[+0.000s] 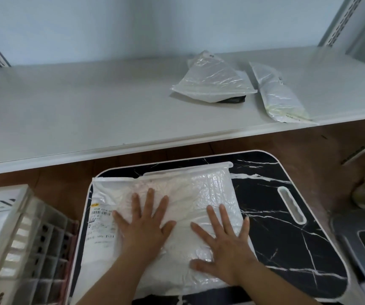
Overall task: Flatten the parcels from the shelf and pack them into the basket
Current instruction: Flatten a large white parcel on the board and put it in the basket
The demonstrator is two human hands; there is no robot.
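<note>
**A:** We've got both palms down on the parcel (172, 216), flat on the black marble-patterned table (287, 227). Left hand (143, 227) and right hand (223, 243) sit side by side, fingers straight and spread wide, gripping nothing, just pressing.

**B:** That looks like the way to do it. Our advice: we press from the middle and sweep outward toward the edges, so trapped air gets pushed to the open seam, not bunched under our wrists.

**A:** Agreed, and we'd keep the weight even across both hands. The plastic looks slick, so it could slide on that smooth top if we lean to one side.

**B:** How does the parcel look to us?

**A:** A white plastic mailer, crinkled, with a bubble-textured stretch on its right half and a folded flap along the far edge. The printed shipping label (102, 221) sits on its left side, partly under our left little finger. The middle looks puffy to us, so we'd judge the flattening unfinished.

**B:** And the rest of the job?

**A:** Two more white parcels wait on the shelf (89, 102): the triangular parcel (212, 78) and the long parcel (276, 93), lying just beside each other. The basket (23, 238) stands just left of the table, with something white already inside, blurred.
</note>
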